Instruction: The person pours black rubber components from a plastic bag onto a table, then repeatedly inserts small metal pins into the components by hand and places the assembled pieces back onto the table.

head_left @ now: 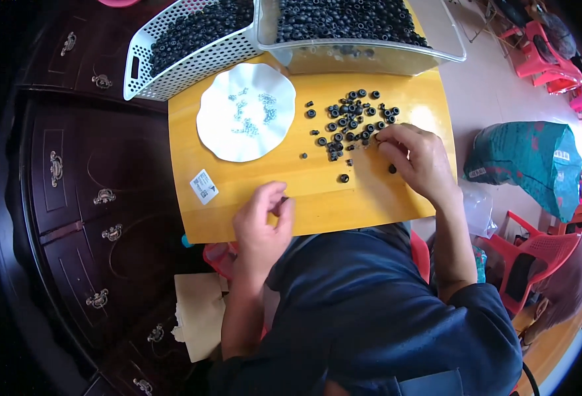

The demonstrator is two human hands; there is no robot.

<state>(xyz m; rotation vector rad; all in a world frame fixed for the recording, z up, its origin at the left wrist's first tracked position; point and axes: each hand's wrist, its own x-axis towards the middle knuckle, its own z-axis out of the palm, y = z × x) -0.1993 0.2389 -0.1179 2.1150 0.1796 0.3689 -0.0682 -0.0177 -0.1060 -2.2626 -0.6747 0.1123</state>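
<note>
Small black ring-shaped parts (351,123) lie scattered on the yellow wooden table (317,211), with smaller black pieces among them. At the right edge of this scatter, my right hand (421,160) has thumb and index finger closed around a small black part, mostly hidden by the fingertips. My left hand (261,224) hovers over the near left of the table, fingers curled, with a small dark piece just showing at its fingertips. Beyond that hand sits a white wavy-rimmed plate (215,132) holding many tiny shiny pieces. A white label card (204,187) lies near the plate.
At the table's far side stand a white perforated basket (205,56) and a clear plastic bin (370,63), both full of black parts. Dark drawer cabinets (126,178) flank the left. A teal sack (525,158), red chairs (542,251) and another person (571,270) are at right.
</note>
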